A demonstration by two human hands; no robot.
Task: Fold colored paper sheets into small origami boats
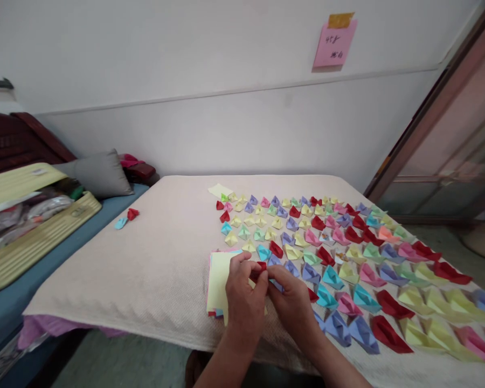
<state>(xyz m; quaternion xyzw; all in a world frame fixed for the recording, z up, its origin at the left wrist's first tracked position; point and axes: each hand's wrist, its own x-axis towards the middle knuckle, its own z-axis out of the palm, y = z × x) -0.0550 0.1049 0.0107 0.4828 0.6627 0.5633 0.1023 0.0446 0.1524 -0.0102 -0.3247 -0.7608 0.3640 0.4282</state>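
Note:
Between my left hand (246,293) and my right hand (289,296) is a small folded red paper (262,265), pinched by the fingertips of both. My fingers cover most of it, so its exact shape is hidden. Beneath my left hand lies a stack of coloured paper sheets (217,283), pale yellow on top with red and blue edges showing below. Rows of folded paper boats (333,277) in red, yellow, blue, purple, pink and green spread over the table beyond and to the right of my right hand.
The boats stand on a cloth-covered table (165,269). A red folded paper (132,214) and a light blue one (120,223) lie at far left. A pale sheet (220,190) rests near the back. Left are a grey cushion (97,175) and an open yellow case (44,245). A wall stands behind.

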